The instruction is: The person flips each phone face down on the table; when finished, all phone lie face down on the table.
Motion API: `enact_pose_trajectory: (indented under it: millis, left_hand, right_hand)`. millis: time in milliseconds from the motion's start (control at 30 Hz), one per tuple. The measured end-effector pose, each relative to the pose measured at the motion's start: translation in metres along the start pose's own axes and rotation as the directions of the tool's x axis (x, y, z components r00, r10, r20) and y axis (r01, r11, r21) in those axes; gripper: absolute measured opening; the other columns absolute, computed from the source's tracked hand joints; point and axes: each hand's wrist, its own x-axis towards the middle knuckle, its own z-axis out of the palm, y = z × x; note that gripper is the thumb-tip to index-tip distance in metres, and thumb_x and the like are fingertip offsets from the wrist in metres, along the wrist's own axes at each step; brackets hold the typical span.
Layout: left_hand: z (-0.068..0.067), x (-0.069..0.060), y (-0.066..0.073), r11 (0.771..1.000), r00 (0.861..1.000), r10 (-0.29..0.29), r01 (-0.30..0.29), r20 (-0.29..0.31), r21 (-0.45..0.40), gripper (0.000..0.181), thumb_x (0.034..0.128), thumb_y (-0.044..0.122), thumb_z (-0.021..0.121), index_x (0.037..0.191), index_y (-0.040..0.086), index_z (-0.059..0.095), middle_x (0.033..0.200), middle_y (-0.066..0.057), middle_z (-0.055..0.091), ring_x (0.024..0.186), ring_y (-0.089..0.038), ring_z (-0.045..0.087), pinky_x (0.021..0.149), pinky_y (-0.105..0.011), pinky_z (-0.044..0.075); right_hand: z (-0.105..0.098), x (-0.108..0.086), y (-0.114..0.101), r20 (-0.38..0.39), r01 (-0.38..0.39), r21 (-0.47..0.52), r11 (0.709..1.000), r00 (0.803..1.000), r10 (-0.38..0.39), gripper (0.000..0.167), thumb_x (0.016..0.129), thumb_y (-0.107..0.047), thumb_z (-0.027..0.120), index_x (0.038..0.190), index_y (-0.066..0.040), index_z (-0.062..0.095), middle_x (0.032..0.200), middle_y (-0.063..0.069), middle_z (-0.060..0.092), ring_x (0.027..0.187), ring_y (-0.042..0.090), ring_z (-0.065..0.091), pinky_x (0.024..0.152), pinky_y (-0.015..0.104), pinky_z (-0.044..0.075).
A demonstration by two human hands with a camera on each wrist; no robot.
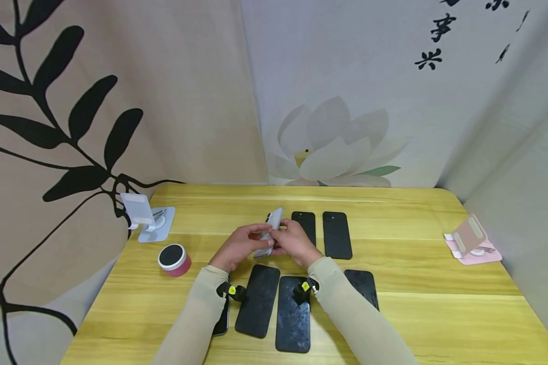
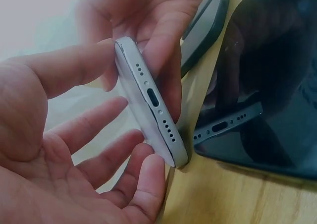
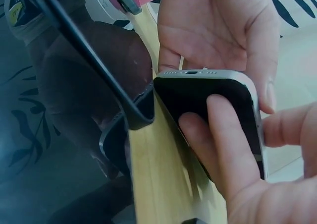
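A white smartphone [image 1: 271, 232] is held tilted above the table between both hands. My right hand [image 1: 297, 242] grips it with two fingers across its dark screen [image 3: 185, 92] and the thumb at its side edge. My left hand [image 1: 242, 247] spans the end with the charging port [image 2: 153, 97], thumb at one corner and curled fingertips at the other. In the left wrist view, the pale back faces the left palm. Just behind the right hand lie two black phones, one [image 1: 305, 221] partly covered by that hand and another [image 1: 337, 235] beside it.
Nearer the front lie several dark phones, including one [image 1: 258, 301] and a smudged one [image 1: 293, 324]; sleeves partly cover some. A pink round jar [image 1: 175, 263] and white phone stand [image 1: 157, 230] occupy the left. A pink phone stand [image 1: 472, 243] is far right. Curtains enclose the table [image 1: 420, 228].
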Motion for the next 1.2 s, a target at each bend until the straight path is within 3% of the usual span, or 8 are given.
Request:
enact_pose_trajectory:
  millis: [167,333,467,567,767,967,1200]
  left_hand:
    - [-0.005,-0.001,0.002,0.999,0.999,-0.020,0.018,-0.028,-0.046,0.047,0.1002,0.025,0.074,0.146,0.016,0.065,0.153,-0.011,0.058,0.138,-0.035,0.056,0.112,-0.053,0.048]
    - [-0.010,0.000,0.001,0.982,0.993,-0.068,0.049,-0.101,-0.184,0.047,0.1061,0.024,0.064,0.149,0.008,0.057,0.149,-0.016,0.059,0.124,-0.028,0.064,0.100,-0.042,0.057]
    - [-0.012,0.002,-0.002,0.950,0.992,-0.111,0.089,-0.057,-0.298,0.048,0.1084,0.023,0.061,0.152,0.004,0.051,0.142,-0.019,0.062,0.112,-0.021,0.070,0.088,-0.033,0.060]
    - [-0.012,0.002,-0.003,0.937,0.991,-0.125,0.104,-0.040,-0.333,0.047,0.1090,0.022,0.060,0.151,0.003,0.050,0.138,-0.018,0.063,0.106,-0.019,0.070,0.082,-0.032,0.059]
    - [-0.013,0.003,0.000,0.938,0.989,-0.131,0.102,-0.064,-0.332,0.042,0.1081,0.017,0.060,0.147,0.003,0.052,0.134,-0.016,0.064,0.103,-0.019,0.067,0.078,-0.030,0.057]
    - [-0.015,0.005,0.001,0.950,0.984,-0.124,0.082,-0.124,-0.300,0.042,0.1065,0.016,0.063,0.146,0.002,0.055,0.134,-0.018,0.064,0.100,-0.021,0.065,0.075,-0.028,0.054]
    - [-0.017,0.007,-0.005,0.955,0.982,-0.119,0.073,-0.145,-0.289,0.044,0.1078,0.013,0.060,0.150,0.001,0.055,0.138,-0.019,0.062,0.112,-0.021,0.066,0.083,-0.028,0.060]
  right_hand:
    - [-0.001,-0.003,-0.003,0.002,0.009,-0.020,1.000,1.000,-0.009,0.054,0.110,-0.015,0.056,0.157,0.003,0.037,0.127,0.025,0.072,0.100,0.031,0.078,0.079,0.042,0.066]
    - [-0.001,-0.011,-0.012,0.010,0.056,-0.077,0.995,0.998,-0.056,0.054,0.109,-0.013,0.057,0.157,0.000,0.040,0.129,0.025,0.071,0.102,0.033,0.078,0.075,0.043,0.066]
    - [-0.001,-0.020,-0.021,0.029,0.089,-0.097,0.991,0.996,-0.086,0.052,0.108,-0.012,0.058,0.157,-0.004,0.044,0.129,0.023,0.071,0.101,0.030,0.077,0.071,0.042,0.066]
    - [0.000,-0.023,-0.026,0.051,0.108,-0.098,0.989,0.993,-0.104,0.050,0.107,-0.011,0.060,0.155,-0.005,0.047,0.128,0.024,0.072,0.099,0.030,0.077,0.069,0.042,0.066]
    - [-0.001,-0.023,-0.026,0.059,0.112,-0.101,0.989,0.993,-0.107,0.048,0.107,-0.011,0.059,0.154,-0.004,0.049,0.130,0.026,0.069,0.101,0.031,0.076,0.069,0.041,0.065]
    - [-0.003,-0.017,-0.021,-0.005,0.102,-0.103,0.989,0.995,-0.103,0.049,0.107,-0.012,0.060,0.153,-0.001,0.047,0.124,0.023,0.067,0.097,0.027,0.076,0.073,0.043,0.066]
    - [-0.006,-0.013,-0.013,-0.041,0.077,-0.099,0.992,0.996,-0.081,0.054,0.107,-0.012,0.059,0.157,0.002,0.043,0.127,0.023,0.063,0.104,0.029,0.075,0.084,0.048,0.065]
